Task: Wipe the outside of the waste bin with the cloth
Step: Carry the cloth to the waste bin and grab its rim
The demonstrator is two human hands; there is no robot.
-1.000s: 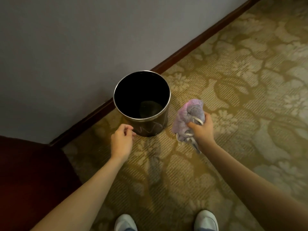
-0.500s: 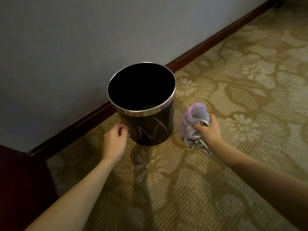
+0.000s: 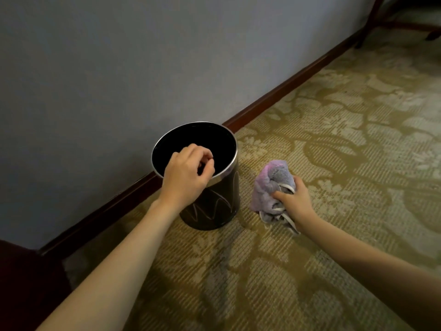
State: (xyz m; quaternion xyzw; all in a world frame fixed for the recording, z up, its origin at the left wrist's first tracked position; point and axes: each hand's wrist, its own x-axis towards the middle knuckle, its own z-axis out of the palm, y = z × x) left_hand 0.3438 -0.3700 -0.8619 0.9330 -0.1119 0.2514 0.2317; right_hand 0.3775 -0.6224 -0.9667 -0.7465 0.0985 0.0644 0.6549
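A black round waste bin point(image 3: 214, 207) with a silver rim and pale zigzag lines stands upright on the patterned carpet, close to the wall. My left hand point(image 3: 186, 175) hovers over the bin's near rim with its fingers curled, and I see nothing in it. Whether it touches the rim is hidden by the hand itself. To the right of the bin, my right hand point(image 3: 294, 201) grips a bunched purple-grey cloth point(image 3: 269, 185) with white trim. The cloth sits low near the carpet, a short gap from the bin's side.
A grey wall with a dark red baseboard point(image 3: 286, 89) runs diagonally behind the bin. Dark red furniture point(image 3: 23, 283) fills the bottom left corner. Wooden furniture legs point(image 3: 372, 20) stand at the top right. Carpet point(image 3: 346, 139) spreads out to the right.
My left hand has risen from the carpet beside the bin's base to above its near rim. The camera has dropped lower and closer. My right hand still holds the cloth next to the bin.
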